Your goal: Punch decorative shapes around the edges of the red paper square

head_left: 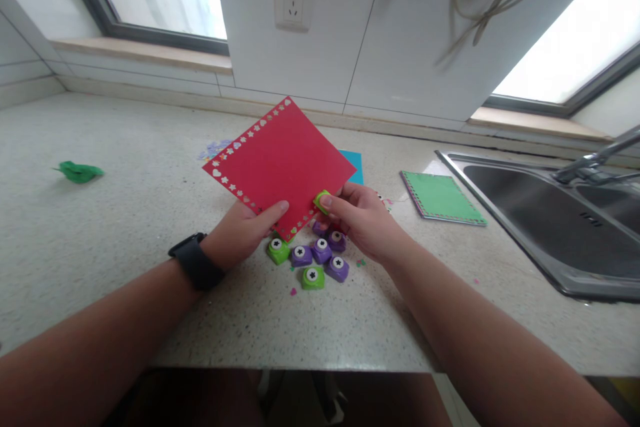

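A square red paper point(287, 160) is held up over the counter, tilted so that it looks like a diamond. Heart, star and flower holes line its upper left, lower left and lower right edges. My left hand point(245, 230) pinches its lower left edge, thumb on top. My right hand point(367, 220) grips a small green punch point(323, 201) at the lower right edge, its thumb on the punch. Below the paper lie several purple punches point(321, 251) and two green ones, one at the left point(278, 250) and one in front point(313, 277).
Punched green sheets point(445, 197) are stacked on the right of the counter point(125, 213), beside a steel sink point(565, 220). Crumpled green material point(80, 172) lies far left. Blue paper point(353, 165) and pale scraps point(215, 149) lie behind the red paper.
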Tool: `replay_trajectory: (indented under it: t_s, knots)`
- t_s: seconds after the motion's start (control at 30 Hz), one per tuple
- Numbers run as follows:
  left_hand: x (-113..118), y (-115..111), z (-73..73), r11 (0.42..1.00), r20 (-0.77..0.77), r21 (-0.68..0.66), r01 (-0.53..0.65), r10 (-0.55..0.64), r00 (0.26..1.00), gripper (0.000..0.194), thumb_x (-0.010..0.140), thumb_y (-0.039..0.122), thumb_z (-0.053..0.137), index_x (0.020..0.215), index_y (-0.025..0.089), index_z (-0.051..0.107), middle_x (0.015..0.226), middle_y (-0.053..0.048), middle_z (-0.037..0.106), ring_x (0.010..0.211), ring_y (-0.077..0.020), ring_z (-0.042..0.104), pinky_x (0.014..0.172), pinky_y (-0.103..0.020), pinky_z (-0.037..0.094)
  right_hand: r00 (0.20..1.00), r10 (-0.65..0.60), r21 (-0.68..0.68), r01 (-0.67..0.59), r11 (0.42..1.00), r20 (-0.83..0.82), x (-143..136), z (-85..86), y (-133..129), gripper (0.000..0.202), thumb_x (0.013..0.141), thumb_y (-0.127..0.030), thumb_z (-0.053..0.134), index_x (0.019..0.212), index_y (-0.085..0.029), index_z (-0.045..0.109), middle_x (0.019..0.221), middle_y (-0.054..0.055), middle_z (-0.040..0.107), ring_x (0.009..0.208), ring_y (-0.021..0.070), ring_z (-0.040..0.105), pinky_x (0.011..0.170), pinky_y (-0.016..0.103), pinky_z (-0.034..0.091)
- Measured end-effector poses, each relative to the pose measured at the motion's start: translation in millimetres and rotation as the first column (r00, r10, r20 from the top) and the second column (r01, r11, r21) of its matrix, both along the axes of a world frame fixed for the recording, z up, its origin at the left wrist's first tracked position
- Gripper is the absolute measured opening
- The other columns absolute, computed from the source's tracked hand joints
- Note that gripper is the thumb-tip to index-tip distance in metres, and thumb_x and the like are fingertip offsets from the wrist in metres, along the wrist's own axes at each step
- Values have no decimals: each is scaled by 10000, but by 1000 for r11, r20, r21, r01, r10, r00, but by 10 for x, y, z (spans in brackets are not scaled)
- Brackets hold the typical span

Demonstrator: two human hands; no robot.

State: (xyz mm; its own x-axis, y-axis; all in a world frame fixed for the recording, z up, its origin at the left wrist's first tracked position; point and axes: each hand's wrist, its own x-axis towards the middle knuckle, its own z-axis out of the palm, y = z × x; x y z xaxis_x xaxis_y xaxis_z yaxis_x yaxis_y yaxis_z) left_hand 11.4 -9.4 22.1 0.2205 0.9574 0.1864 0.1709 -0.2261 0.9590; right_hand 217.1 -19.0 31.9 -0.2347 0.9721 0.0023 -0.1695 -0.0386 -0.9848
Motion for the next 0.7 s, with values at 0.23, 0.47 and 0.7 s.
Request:
replay_trajectory:
  t_s: [0.23,0.47,0.7]
  knots:
    - [-3,12,-26,999,10,-44,2,-1,1000,196,835,390,661,712,253,595,470,50,542,646,-221,677,623,-321,553,1000,6,4,-6,1000,15,2,3,1,313,780,-419,808,935,-171,697,886,46,714,622,108,611,564,254,477]
    - [2,13,-25,1000,8,-7,-21,21,1000,182,830,383,672,728,248,605,512,46,574,625,-213,659,649,-332,553,1000,18,7,-18,1000,10,2,-14,8,296,792,-410,803,928,-172,690,880,40,702,634,111,611,579,257,486]
    - [-4,26,-36,1000,8,25,-6,6,1000,170,840,373,671,744,243,617,522,45,581,616,-202,658,662,-332,568,1000,24,4,-24,1000,-12,3,-22,12,288,792,-405,807,915,-176,682,879,34,700,642,109,605,586,253,491]
